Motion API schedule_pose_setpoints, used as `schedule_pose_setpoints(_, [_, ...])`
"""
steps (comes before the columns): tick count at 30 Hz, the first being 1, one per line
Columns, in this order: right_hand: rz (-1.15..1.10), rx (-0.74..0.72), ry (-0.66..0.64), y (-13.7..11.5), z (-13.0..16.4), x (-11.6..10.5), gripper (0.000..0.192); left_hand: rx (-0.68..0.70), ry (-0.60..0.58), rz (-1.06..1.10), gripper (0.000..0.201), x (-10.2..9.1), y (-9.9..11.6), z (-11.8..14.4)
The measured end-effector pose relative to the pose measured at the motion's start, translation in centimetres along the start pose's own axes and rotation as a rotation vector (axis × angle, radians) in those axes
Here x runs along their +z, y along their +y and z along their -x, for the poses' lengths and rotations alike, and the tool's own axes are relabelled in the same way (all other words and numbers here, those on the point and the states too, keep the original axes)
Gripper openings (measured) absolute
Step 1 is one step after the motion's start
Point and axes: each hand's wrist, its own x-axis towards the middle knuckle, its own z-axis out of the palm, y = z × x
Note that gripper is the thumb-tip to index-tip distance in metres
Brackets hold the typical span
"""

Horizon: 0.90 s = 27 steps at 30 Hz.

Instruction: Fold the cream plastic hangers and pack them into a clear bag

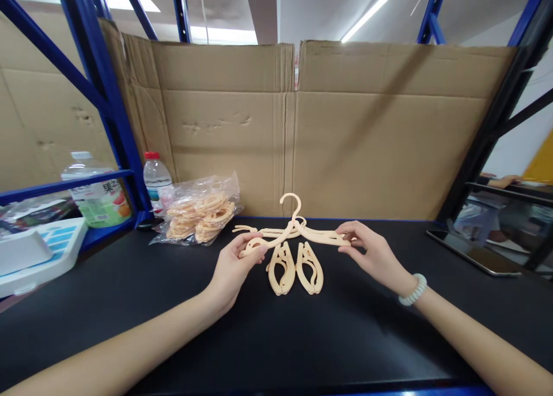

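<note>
A cream plastic folding hanger (294, 226) is held up with its arms spread and its hook upward. My left hand (235, 263) pinches the end of its left arm between thumb and fingers. At the other end, my right hand (367, 249) grips the right arm's tip; a pale beaded bracelet circles that wrist. Behind the held hanger, another opened hanger (242, 229) lies on the black tabletop, partly covered. Two folded hangers (281, 275) (310, 274) lie side by side just in front, between my hands.
A clear bag of folded hangers (201, 214) sits at the back left beside a red-capped bottle (158, 180). A phone or tablet (470, 252) lies at the right. Cardboard (367, 136) walls the back, with blue rack posts (116, 125) at the left.
</note>
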Motion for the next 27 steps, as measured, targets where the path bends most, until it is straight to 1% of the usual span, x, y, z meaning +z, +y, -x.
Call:
schedule_pose_setpoints(2, [-0.139,0.092,0.009,0.1,-0.1,0.0,0.021,-0.012,0.02,0.013,0.043,0.0,0.0,0.0])
schedule_pose_setpoints(5, [-0.298,0.174,0.073,0.2,-0.2,-0.4,0.018,-0.037,0.042,0.031,0.049,0.0,0.1,0.0])
schedule_pose_setpoints(8, [-0.419,0.264,0.161,0.3,-0.5,-0.9,0.021,-0.068,0.029,0.044,0.054,0.0,0.3,0.2])
schedule_pose_setpoints(10, [-0.535,0.312,0.185,0.2,-0.6,-0.9,0.024,-0.089,0.016,0.047,0.057,0.1,0.5,0.4])
schedule_pose_setpoints(13, [-0.744,0.374,0.181,-0.4,-0.6,-0.4,0.032,-0.106,-0.019,0.043,0.051,0.4,0.7,0.8])
schedule_pose_setpoints(15, [-0.837,0.412,0.163,-1.1,-0.4,0.3,0.034,-0.117,-0.075,0.036,0.045,0.8,0.6,1.1])
schedule_pose_setpoints(17, [-0.877,0.435,0.113,-2.0,-0.2,1.2,0.034,-0.126,-0.14,0.014,0.041,1.1,0.5,1.5])
schedule_pose_setpoints(18, [-0.882,0.434,0.062,-2.4,-0.1,1.6,0.034,-0.126,-0.171,-0.003,0.04,1.3,0.5,1.7])
schedule_pose_setpoints(20, [-0.862,0.411,-0.083,-3.2,0.1,2.3,0.033,-0.12,-0.234,-0.038,0.039,1.6,0.4,2.1])
schedule_pose_setpoints(22, [-0.801,0.373,-0.24,-3.8,0.4,2.6,0.027,-0.109,-0.285,-0.061,0.038,1.8,0.4,2.4])
schedule_pose_setpoints(24, [-0.724,0.337,-0.342,-4.2,0.5,2.7,0.018,-0.092,-0.3,-0.074,0.038,1.8,0.5,2.5])
schedule_pose_setpoints(27, [-0.67,0.274,-0.395,-4.4,0.7,2.5,0.014,-0.05,-0.269,-0.099,0.036,1.6,0.4,2.3])
